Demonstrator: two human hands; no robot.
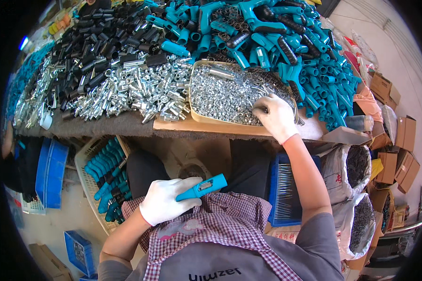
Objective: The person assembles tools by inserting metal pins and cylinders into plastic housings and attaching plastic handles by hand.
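My left hand [169, 201], in a white glove, is closed round a teal plastic tube [204, 187] above my lap. The tube has a slot in its side, and its far end points up to the right. On the bench, a shallow tray [190, 93] holds a heap of small silvery metal pieces [222, 100]. My gloved right hand [275, 117] is at the tray's right end, fingers curled down by the metal pieces. Whatever is between those fingertips is hidden. A longer metal cylinder [220, 72] lies at the tray's back edge.
Silvery metal fittings [136, 89] and black sleeves [89, 42] are piled left of the tray. Teal pistol-shaped housings [258, 23] and teal tubes [328, 89] fill the right. Below are a basket of teal handles [82, 164], a blue tray of thin rods [274, 206] and sacks [335, 187].
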